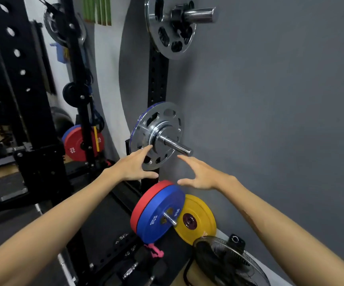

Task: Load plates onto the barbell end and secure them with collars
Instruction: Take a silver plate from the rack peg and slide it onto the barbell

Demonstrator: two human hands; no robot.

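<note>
A silver plate with round holes [168,116] hangs on a chrome storage peg [177,146] fixed to a black upright [157,79]. My left hand [135,167] is open, its fingertips touching the plate's lower left face. My right hand [200,174] is open too, fingers spread just below the peg's tip, not touching the plate. Lower down, a blue 20 kg plate [158,211] and a red plate [144,201] sit together on another peg. A yellow plate [198,219] leans against the wall beside them. A pink collar [155,251] lies under the blue plate.
Another silver plate [167,29] hangs on a peg high on the upright. A red 25 kg plate [78,145] is stored on the black rack [22,100] at left. A fan [224,263] stands at the bottom right, dumbbells [134,267] lie on the floor, and a grey wall [270,100] fills the right.
</note>
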